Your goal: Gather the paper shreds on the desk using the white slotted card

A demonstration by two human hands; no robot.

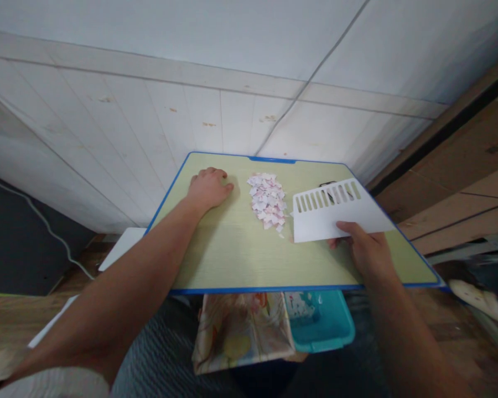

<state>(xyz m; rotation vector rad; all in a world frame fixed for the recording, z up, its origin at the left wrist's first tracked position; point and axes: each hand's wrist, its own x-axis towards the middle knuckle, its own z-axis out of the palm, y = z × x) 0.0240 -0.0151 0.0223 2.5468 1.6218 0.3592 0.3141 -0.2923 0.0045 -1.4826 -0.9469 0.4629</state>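
Note:
My left hand (209,188) rests on the left part of a small pale-yellow table (228,254), holding nothing, its thumb apart from the slightly bent fingers. Near the table's middle lies a heap of small torn paper pieces (268,200), white and pinkish, between my two hands. On the right, my right hand (367,249) grips a white card (323,221) with a row of long slots cut along its far edge. The thumb is on top of the card and the fingers are beneath. A dark object (327,184), perhaps scissors, is partly hidden behind it.
Below the near blue edge sit a flower-patterned box (240,331) and a teal plastic tub (323,326) with paper scraps inside. A white panelled wall (199,110) with a hanging cable (311,77) stands behind the table. Brown boxes (465,149) rise at the right.

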